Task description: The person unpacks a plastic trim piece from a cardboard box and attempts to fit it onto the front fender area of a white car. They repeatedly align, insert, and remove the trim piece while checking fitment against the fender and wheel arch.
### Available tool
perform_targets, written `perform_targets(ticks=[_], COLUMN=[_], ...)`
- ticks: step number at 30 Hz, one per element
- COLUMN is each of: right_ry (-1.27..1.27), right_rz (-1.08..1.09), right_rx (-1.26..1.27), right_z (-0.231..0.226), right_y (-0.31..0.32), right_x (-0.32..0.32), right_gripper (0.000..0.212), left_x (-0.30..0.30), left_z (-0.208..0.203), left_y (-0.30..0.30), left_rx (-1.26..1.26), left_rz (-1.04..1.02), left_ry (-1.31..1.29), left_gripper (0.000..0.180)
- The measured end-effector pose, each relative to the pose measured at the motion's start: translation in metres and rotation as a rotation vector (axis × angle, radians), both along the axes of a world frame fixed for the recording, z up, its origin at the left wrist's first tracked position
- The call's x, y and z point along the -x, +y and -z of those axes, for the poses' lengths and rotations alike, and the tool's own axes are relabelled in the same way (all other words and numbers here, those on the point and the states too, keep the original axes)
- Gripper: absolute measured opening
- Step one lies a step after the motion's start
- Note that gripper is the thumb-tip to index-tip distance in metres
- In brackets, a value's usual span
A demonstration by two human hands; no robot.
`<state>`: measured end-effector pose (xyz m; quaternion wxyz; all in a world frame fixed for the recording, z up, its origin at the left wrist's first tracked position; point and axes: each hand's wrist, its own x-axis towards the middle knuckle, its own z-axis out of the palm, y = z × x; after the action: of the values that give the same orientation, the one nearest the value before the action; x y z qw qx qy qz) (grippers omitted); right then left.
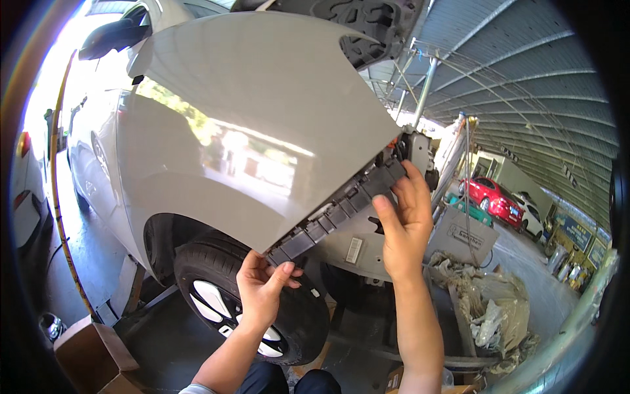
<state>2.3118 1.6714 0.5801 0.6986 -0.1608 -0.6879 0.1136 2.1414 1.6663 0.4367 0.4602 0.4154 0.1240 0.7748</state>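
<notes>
A long black plastic bumper bracket [336, 211] with a row of notches lies slantwise along the front edge of the light-coloured car fender [262, 118]. Its lower end is pinched between the thumb and fingers of my left hand [264, 284], just above the tyre [220, 266]. Near the upper end, my right hand [408, 220] grips the same strip, thumb on the near face and fingers curled round behind. Whether the bracket is fastened to the fender is hidden. Behind it shows a bare body panel with a white label [354, 250].
The hood [367, 26] is raised overhead. An open cardboard box [92, 351] sits at the lower left, near a yellow-brown hose [60, 217]. To the right are crumpled plastic sheeting [492, 295], a grey box [462, 233] and a metal post [426, 92]. A red car [493, 197] stands farther off.
</notes>
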Motion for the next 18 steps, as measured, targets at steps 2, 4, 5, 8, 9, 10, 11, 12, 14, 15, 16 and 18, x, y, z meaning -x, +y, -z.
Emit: perform_targets(ticks=[2, 4, 5, 8, 9, 10, 11, 12, 14, 15, 16, 18], right_ry=[-0.004, 0.002, 0.009, 0.014, 0.006, -0.001, -0.009, -0.024, -0.055, -0.046, -0.037, -0.028], right_rz=[-0.019, -0.044, -0.036, -0.011, -0.012, -0.012, -0.012, -0.001, 0.024, 0.010, -0.004, -0.014], right_rx=[0.003, 0.013, 0.015, -0.003, -0.004, -0.005, -0.005, -0.018, -0.043, -0.039, -0.035, -0.029], right_z=[0.0011, 0.0001, 0.0002, 0.0032, 0.0029, 0.0019, 0.0011, 0.0000, -0.0011, -0.0012, -0.0013, -0.0015], right_y=[0.0009, -0.0048, -0.0055, -0.0065, -0.0062, -0.0055, -0.0047, -0.0034, -0.0010, -0.0008, -0.0006, 0.0005], right_x=[0.0012, 0.0044, 0.0058, 0.0052, 0.0044, 0.0039, 0.0028, 0.0024, -0.0002, 0.0014, 0.0030, 0.0043], right_gripper=[0.059, 0.059, 0.059, 0.059, 0.058, 0.058, 0.057, 0.058, 0.058, 0.059, 0.060, 0.061], left_x=[0.0008, 0.0032, 0.0050, 0.0051, 0.0049, 0.0050, 0.0041, 0.0040, 0.0020, 0.0025, 0.0021, 0.0013], left_z=[0.0011, -0.0021, -0.0034, -0.0035, -0.0038, -0.0042, -0.0041, -0.0040, -0.0027, -0.0023, -0.0020, -0.0030], left_y=[0.0001, -0.0024, -0.0037, -0.0034, -0.0025, -0.0011, 0.0000, 0.0002, 0.0008, 0.0002, -0.0002, -0.0015], left_rx=[-0.007, -0.007, -0.007, -0.002, -0.010, -0.017, -0.024, -0.015, 0.004, -0.002, -0.007, -0.004], left_rz=[0.005, -0.002, -0.006, 0.020, 0.018, 0.017, 0.017, 0.026, 0.048, 0.039, 0.031, 0.019], left_ry=[0.004, 0.016, 0.023, 0.017, 0.025, 0.033, 0.040, 0.040, 0.037, 0.028, 0.018, 0.010], left_gripper=[0.034, 0.034, 0.034, 0.034, 0.034, 0.034, 0.035, 0.035, 0.036, 0.037, 0.037, 0.038])
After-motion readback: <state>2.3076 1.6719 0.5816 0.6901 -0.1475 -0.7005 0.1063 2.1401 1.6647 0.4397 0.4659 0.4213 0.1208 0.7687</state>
